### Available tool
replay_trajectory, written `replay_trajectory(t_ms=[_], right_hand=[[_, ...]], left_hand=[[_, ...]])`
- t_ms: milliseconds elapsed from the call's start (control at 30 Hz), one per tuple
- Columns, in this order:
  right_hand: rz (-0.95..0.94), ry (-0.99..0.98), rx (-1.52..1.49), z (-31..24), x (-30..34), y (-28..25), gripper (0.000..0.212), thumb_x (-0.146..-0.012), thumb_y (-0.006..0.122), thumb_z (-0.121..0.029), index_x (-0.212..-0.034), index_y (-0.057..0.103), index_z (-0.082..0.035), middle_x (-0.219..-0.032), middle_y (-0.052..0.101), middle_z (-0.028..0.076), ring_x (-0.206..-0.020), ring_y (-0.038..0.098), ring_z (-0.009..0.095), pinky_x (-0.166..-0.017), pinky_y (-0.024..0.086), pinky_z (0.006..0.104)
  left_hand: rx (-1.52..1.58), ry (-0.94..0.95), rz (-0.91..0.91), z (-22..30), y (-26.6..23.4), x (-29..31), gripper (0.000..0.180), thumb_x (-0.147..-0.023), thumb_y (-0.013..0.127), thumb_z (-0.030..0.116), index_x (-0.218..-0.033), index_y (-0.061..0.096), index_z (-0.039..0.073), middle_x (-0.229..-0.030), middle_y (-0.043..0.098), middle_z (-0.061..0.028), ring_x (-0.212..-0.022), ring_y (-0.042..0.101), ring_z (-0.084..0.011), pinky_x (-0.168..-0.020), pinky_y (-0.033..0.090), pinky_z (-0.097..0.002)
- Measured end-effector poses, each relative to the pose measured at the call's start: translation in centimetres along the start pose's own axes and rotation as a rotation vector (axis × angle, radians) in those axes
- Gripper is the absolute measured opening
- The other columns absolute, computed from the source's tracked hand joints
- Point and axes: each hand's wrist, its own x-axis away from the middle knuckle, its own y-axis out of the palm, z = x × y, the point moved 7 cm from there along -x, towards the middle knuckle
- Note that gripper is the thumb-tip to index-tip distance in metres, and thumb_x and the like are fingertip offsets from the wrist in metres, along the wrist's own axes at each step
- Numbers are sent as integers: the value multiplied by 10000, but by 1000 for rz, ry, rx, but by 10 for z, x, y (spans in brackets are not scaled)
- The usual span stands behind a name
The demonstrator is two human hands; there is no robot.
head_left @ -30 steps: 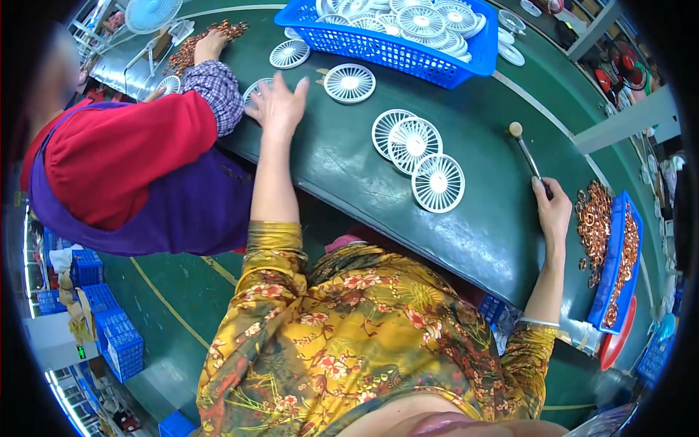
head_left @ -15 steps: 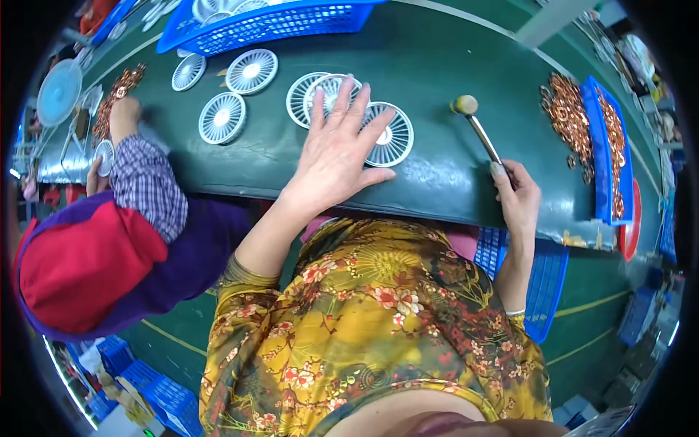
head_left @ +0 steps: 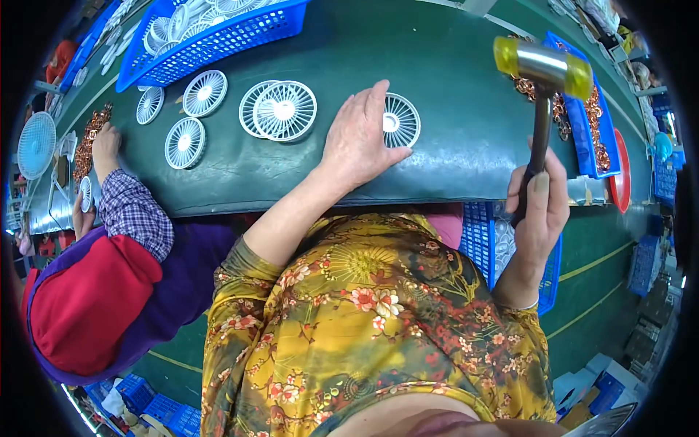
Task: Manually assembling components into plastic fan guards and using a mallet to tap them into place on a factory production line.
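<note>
My left hand (head_left: 357, 138) lies on the left side of a round white spoked disc (head_left: 408, 125), its thumb and forefinger spread along the rim. That hand hides part of the disc, which lies flat on the green table. In my right hand (head_left: 542, 193) is a mallet (head_left: 542, 69), gripped by its dark handle. The mallet's metal head has yellow faces and is raised well above the table. Two more white discs overlap to the left of my left hand; the upper disc (head_left: 286, 111) covers part of the other.
A blue basket (head_left: 247, 38) of white discs stands at the back left, with loose discs (head_left: 185, 143) before it. Copper-coloured rings fill a blue tray (head_left: 580, 124) at right. A co-worker in a red and purple hood (head_left: 95, 298) sits at left, a hand (head_left: 107, 142) by copper pieces.
The mallet has been lifted from low over the table. My left hand has come off the overlapping discs and moved right onto the single disc. The view has shifted.
</note>
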Motion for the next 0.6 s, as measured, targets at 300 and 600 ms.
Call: replay_trajectory(t_ms=[300,600], right_hand=[[-243,-110,509,29,4,26,326,-953,531,-133,-1270,569,-65,-1036,679,199,-903,691,274,-768,528,359],[-430,15,692,67,-7,67,318,-935,552,-201,-1249,585,-162,-896,674,187,-761,659,377,-648,519,430]], left_hand=[[51,-118,-53,-8,7,4,1115,-599,865,298,-1441,179,47,-1264,520,-221,-1165,518,-381,-974,442,-449],[-107,102,53,-17,-21,12,1115,-623,837,402,-1468,211,30,-1441,345,-246,-1377,266,-415,-1136,213,-515]])
